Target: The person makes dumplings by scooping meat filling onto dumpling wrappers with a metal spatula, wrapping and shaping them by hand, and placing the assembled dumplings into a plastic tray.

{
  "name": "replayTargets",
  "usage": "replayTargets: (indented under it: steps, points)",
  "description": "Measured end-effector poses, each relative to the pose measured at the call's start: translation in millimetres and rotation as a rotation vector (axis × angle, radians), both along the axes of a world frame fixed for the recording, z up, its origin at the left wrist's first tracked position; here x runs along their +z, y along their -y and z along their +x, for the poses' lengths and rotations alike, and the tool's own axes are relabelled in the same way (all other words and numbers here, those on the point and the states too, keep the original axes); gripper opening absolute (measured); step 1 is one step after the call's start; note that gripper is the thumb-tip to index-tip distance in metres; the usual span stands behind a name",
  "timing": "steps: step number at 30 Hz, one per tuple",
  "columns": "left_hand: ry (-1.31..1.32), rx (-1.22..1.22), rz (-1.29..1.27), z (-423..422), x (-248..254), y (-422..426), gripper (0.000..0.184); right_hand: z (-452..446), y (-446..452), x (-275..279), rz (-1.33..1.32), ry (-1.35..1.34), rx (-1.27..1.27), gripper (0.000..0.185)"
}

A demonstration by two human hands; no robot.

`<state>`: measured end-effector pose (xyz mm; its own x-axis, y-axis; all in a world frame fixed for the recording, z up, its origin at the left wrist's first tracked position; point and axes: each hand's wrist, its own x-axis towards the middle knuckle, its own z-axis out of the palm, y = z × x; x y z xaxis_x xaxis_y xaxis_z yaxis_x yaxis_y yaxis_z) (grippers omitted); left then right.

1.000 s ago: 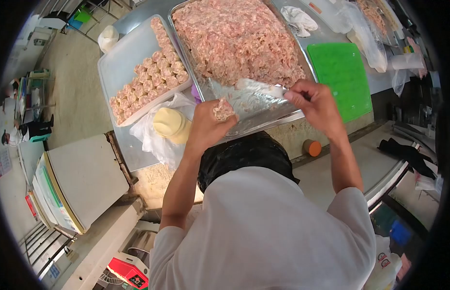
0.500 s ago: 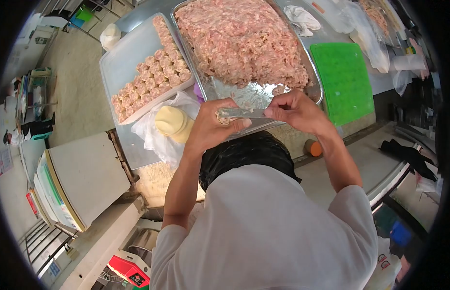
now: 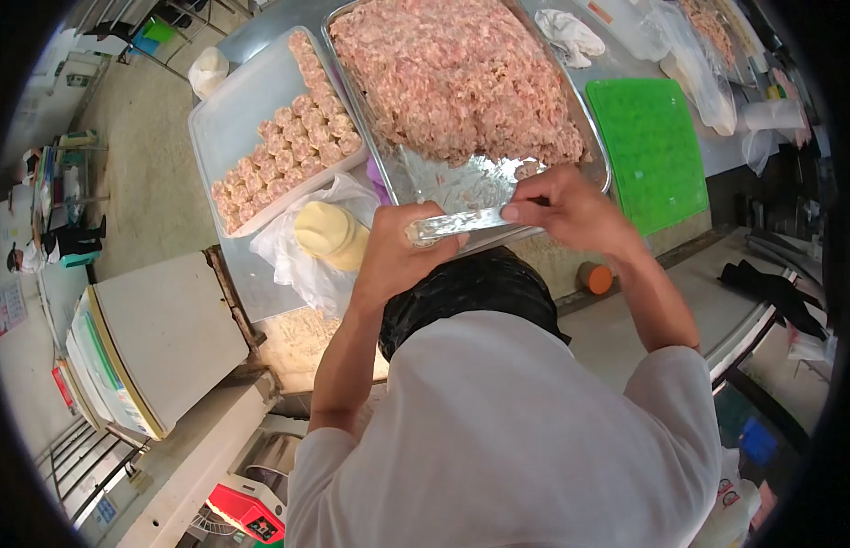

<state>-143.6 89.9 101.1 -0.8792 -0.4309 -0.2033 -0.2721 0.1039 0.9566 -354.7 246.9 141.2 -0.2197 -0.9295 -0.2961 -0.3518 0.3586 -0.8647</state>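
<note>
My left hand [image 3: 393,251] is curled around a small open-topped dumpling [image 3: 412,232], mostly hidden by the fingers. In my right hand [image 3: 571,212] is a flat metal spatula [image 3: 461,222], pinched by one end, its other end lying at the dumpling's top. Just beyond both hands, a metal tray [image 3: 434,178] bears a large mound of minced meat filling [image 3: 461,78]. Left of it, rows of finished dumplings [image 3: 288,142] sit in a translucent plastic box [image 3: 210,114]. A stack of round yellow wrappers [image 3: 329,230] stands on a white plastic bag [image 3: 293,265] beside my left hand.
To the right of the tray lies a green plastic board [image 3: 649,155], with a crumpled white cloth [image 3: 569,36] behind it. Plastic bags [image 3: 699,82] lie at the far right. Below the table's edge shows an orange-ended cylinder [image 3: 595,278].
The spatula has tilted so its face catches the light, and my right hand has turned slightly. My left hand has closed further around the dumpling and shifted a little lower.
</note>
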Motion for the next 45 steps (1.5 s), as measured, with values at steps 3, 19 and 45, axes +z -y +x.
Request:
replayTargets:
  steps: [3, 19, 45]
  points:
    - [-0.208, 0.148, 0.024, 3.3, -8.8, -6.3, 0.053, -21.4, -10.2, 7.3, 0.027, -0.033, -0.055, 0.026]
    - [-0.113, -0.012, -0.077, 7.8, -15.0, -4.7, 0.022, -2.1, 2.4, 18.4, 0.032, -0.118, 0.025, 0.030]
    - [-0.145, 0.080, -0.006, 34.1, -20.4, 12.1, 0.024, 6.9, 34.2, 1.7, 0.039, -0.111, 0.088, 0.032]
